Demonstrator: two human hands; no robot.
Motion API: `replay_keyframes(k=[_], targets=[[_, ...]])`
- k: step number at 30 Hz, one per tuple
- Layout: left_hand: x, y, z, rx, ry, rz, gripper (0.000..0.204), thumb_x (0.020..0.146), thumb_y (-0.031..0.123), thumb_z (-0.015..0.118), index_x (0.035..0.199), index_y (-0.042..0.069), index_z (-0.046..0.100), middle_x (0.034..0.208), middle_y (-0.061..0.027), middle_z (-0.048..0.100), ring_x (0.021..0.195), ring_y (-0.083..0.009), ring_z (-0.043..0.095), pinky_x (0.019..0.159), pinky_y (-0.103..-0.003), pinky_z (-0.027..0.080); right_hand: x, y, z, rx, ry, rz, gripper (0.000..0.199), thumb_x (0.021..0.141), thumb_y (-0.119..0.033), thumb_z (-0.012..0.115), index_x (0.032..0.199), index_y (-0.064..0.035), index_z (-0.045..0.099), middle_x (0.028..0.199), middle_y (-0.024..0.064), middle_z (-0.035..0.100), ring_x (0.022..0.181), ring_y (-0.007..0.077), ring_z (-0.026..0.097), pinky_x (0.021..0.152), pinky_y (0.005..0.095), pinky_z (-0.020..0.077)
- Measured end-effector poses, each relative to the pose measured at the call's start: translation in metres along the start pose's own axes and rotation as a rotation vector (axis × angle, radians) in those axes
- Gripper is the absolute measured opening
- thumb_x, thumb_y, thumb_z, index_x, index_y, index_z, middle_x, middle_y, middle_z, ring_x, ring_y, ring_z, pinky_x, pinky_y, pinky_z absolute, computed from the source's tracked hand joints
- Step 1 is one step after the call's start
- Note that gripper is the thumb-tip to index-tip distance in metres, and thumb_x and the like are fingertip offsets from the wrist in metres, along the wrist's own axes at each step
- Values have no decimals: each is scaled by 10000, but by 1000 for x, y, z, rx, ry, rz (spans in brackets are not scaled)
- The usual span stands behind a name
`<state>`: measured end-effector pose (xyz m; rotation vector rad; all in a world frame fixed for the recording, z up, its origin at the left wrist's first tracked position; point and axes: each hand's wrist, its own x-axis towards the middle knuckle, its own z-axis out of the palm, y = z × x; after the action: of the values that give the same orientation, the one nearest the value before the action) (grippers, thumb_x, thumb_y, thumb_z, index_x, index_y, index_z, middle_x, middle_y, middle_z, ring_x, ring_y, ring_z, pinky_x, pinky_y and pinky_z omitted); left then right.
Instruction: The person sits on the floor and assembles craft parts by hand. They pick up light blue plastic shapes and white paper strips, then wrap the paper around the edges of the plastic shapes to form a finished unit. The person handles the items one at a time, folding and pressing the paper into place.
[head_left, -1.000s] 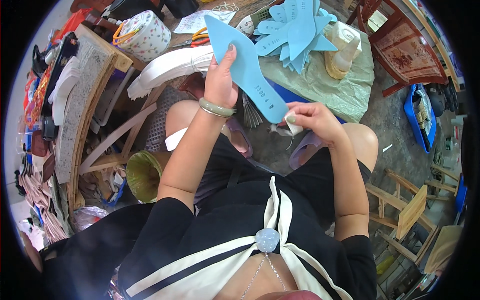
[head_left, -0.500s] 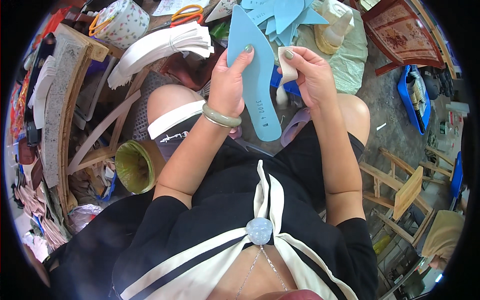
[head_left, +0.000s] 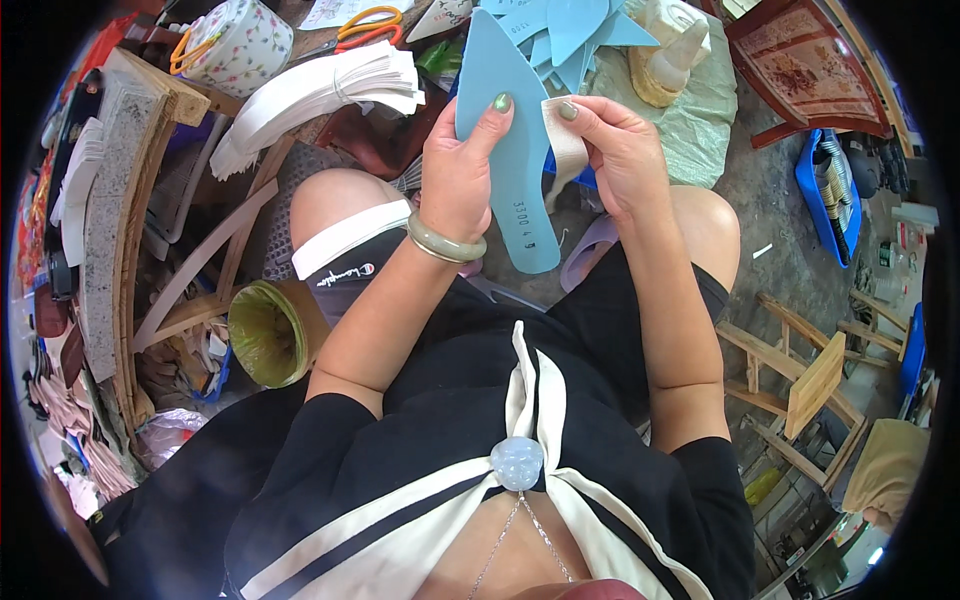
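My left hand (head_left: 463, 160) grips a light blue shoe insole (head_left: 512, 130) with the thumb flat on its face; the pointed end is up and the rounded heel hangs down. In my right hand (head_left: 622, 150) a strip of cream fabric (head_left: 566, 145) is pinched between thumb and fingers. Its top edge lies against the insole's right side, and the lower end dangles loose. The other fingers of my left hand are hidden behind the insole.
More blue insoles (head_left: 570, 35) lie stacked ahead. A bundle of white strips (head_left: 320, 95), orange-handled scissors (head_left: 365, 28) and a glue bottle (head_left: 670, 60) are around them. At left stands a lined bin (head_left: 268, 335); wooden stools (head_left: 800, 385) are at right.
My right hand has moved slightly left, bringing the fabric strip's top edge onto the insole's right side. The insole has shifted up a little with my left hand.
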<state>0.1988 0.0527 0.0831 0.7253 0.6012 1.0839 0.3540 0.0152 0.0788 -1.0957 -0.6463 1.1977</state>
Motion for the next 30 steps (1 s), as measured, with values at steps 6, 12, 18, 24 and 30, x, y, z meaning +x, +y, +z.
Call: replay_keyframes(k=[6, 12, 18, 24, 30], targets=[[1, -1, -4, 15, -8, -13, 225, 922, 163, 644, 1099, 36, 585, 965, -44, 655, 833, -118, 642, 726, -271, 543, -5, -6, 6, 63, -38, 22, 157, 849, -112, 713, 961, -3, 713, 804, 29, 678, 701, 69, 606, 629, 203, 471], [2, -1, -8, -39, -128, 4, 231, 922, 167, 644, 1105, 49, 566, 970, -45, 650, 840, -127, 642, 718, -279, 544, -5, -1, 4, 195, -112, 3, 146, 860, -122, 705, 930, 5, 706, 827, 12, 660, 761, 88, 607, 667, 221, 479], [-1, 4, -7, 183, -166, 55, 268, 918, 184, 656, 1124, 26, 590, 1007, -44, 650, 876, -95, 624, 757, -251, 522, -17, -24, 11, -582, -139, -384, 173, 861, -126, 686, 901, 43, 697, 856, 9, 631, 780, 107, 581, 713, 230, 454], [4, 12, -13, 513, -255, 156, 510, 870, 171, 706, 1300, 2, 490, 1254, -85, 541, 1111, -139, 535, 919, -285, 458, -8, -24, -3, -543, -92, -462, 175, 849, -142, 684, 862, 32, 705, 800, 18, 630, 733, 91, 562, 670, 232, 444], [-16, 0, -7, 225, -293, -95, 564, 981, 452, 489, 1357, 35, 441, 1235, -63, 542, 1113, -142, 520, 922, -294, 435, -3, -14, 18, -87, -158, -172, 212, 881, -195, 679, 986, -14, 715, 824, -22, 655, 726, 46, 553, 647, 211, 445]])
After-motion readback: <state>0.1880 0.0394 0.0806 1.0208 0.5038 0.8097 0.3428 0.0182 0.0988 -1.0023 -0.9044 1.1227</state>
